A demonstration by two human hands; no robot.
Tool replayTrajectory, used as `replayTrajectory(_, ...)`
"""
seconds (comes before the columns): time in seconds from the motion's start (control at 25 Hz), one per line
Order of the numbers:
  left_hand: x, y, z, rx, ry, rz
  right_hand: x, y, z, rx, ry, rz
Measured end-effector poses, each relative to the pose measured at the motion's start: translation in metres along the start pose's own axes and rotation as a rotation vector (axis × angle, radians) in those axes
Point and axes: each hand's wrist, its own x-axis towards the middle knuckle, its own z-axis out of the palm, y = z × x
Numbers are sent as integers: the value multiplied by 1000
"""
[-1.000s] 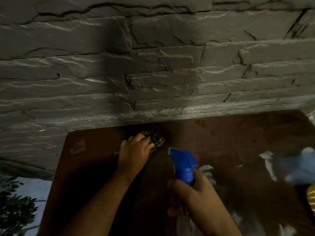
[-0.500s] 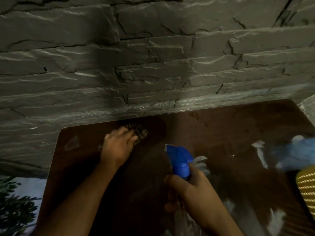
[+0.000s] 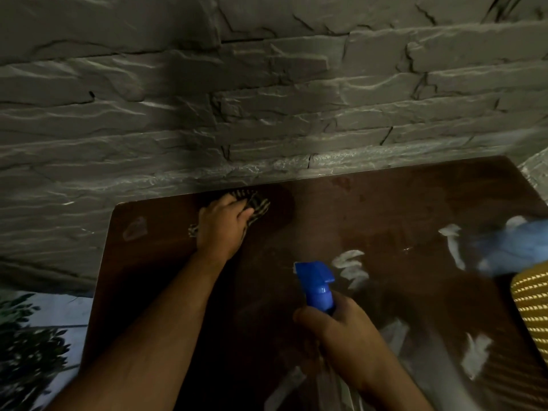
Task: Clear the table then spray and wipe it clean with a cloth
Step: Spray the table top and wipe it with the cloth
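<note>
A dark brown glossy table (image 3: 370, 221) stands against a grey stone wall. My left hand (image 3: 221, 229) presses a dark checked cloth (image 3: 256, 204) flat on the table near its far edge, left of the middle. My right hand (image 3: 344, 336) grips a spray bottle with a blue trigger head (image 3: 317, 284), held above the near middle of the table with the nozzle pointing left. The bottle's body is mostly hidden under my hand.
The grey stone wall (image 3: 267, 99) runs right behind the table's far edge. A yellow woven object (image 3: 530, 304) sits at the right edge, with a blurry blue shape (image 3: 513, 247) beside it. Leafy plants (image 3: 26, 351) lie past the table's left edge. Light reflections streak the tabletop.
My left hand has slid the cloth a little farther toward the wall. My right hand with the spray bottle has stayed in about the same place.
</note>
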Motion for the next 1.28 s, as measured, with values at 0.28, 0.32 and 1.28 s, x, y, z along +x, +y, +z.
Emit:
replayTrajectory(0.28,-103,-9,-9,16,-23,398,-4,5,4,111,2,-20)
replayTrajectory(0.32,-88,-19,-11,25,-1,299,-5,5,3,119,10,-29)
replayTrajectory(1.28,-128,-23,-19,118,-40,222,-15,31,17,201,101,-138)
